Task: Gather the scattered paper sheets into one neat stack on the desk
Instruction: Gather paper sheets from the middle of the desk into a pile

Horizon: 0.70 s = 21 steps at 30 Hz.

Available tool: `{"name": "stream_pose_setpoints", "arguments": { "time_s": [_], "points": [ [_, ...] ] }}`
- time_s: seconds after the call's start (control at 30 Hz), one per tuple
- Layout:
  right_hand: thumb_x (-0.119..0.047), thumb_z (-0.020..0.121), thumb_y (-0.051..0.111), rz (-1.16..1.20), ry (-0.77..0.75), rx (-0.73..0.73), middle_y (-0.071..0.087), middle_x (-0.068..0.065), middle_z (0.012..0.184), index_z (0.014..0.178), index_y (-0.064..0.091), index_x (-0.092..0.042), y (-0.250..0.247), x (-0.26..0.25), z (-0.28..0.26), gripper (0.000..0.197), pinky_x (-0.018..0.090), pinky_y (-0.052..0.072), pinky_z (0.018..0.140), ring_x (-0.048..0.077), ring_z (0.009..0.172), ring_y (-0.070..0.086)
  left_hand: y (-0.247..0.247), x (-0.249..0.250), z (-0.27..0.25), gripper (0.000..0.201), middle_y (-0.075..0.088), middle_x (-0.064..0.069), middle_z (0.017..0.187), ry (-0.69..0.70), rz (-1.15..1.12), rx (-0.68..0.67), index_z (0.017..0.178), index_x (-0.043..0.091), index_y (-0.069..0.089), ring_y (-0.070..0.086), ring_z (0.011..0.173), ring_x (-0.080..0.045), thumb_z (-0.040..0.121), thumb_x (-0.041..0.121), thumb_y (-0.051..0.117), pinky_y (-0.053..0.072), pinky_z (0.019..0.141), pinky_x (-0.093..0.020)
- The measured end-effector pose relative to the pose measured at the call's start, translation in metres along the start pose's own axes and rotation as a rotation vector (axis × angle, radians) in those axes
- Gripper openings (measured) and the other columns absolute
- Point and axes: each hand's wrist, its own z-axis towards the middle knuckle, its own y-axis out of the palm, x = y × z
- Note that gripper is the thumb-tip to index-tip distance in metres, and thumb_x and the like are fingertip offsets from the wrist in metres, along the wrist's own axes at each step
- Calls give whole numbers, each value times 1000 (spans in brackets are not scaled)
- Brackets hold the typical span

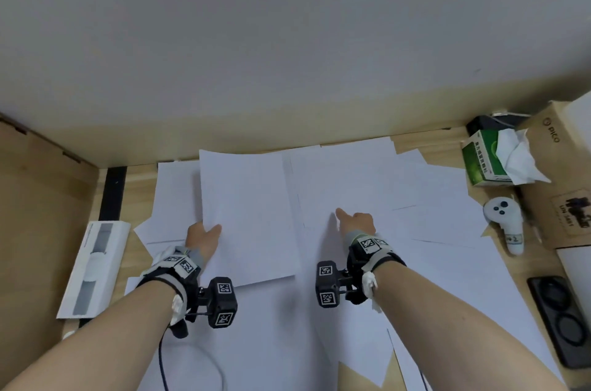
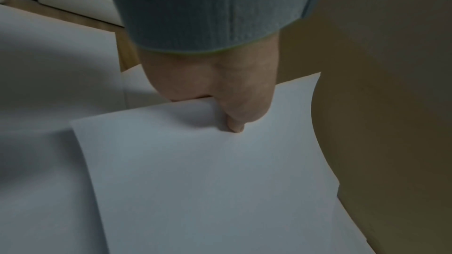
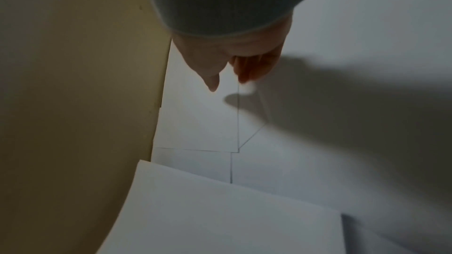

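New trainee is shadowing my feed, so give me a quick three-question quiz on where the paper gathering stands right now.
1. True or false: the left hand pinches a raised sheet.
2. The right hand is: A) gripping the white controller, B) reaching over flat sheets, C) off the desk.
3. Fill in: the tissue box at the desk's right is ____ coloured.

Key: 1 true; 2 B; 3 green.

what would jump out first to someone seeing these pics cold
White paper sheets lie scattered and overlapping across most of the wooden desk. At centre left, the left hand pinches the near edge of a gathered sheaf, thumb on top, while the right hand reaches over the loose sheets beside it. A green tissue box and a white controller sit at the far right.
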Motion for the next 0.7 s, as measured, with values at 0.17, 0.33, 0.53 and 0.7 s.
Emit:
{"name": "stream_pose_setpoints", "arguments": {
  "time_s": [0.17, 0.33, 0.53, 0.7],
  "points": [
    [-18, 79, 74, -29, 93, 116, 41, 16, 130, 128, 41, -1, 3, -22, 12, 61, 41, 43, 100, 33, 120, 49, 16, 9, 13, 21, 62, -12, 88, -31, 40, -1, 103, -3, 64, 59, 84, -29, 94, 10, 50, 43, 74, -32],
    [-29, 74, 77, -405, -480, -22, 35, 5, 139, 133, 49, -23, 0, -13, 15, 65, 39, 49, 91, 27, 128, 37, 29, 8, 18, 23, 61, -13, 88, -62, 77, 3, 104, -5, 64, 58, 84, -28, 94, 8, 48, 42, 73, -31],
    [-23, 67, 78, -790, -734, -268, 30, 5, 140, 125, 45, -17, -12, 0, 1, 67, 41, 43, 95, 29, 130, 28, 36, 0, 9, 25, 66, -23, 93, -66, 98, 70, 103, -11, 64, 56, 78, -26, 91, 4, 47, 40, 68, -29],
    [-15, 80, 70, -793, -748, -216, 36, 7, 140, 123, 50, -14, -10, 2, -5, 47, 42, 46, 95, 32, 126, 35, 30, -10, 1, 25, 56, -8, 69, -83, 77, 32, 100, -12, 63, 55, 73, -25, 89, 5, 48, 39, 63, -26]
  ]
}}
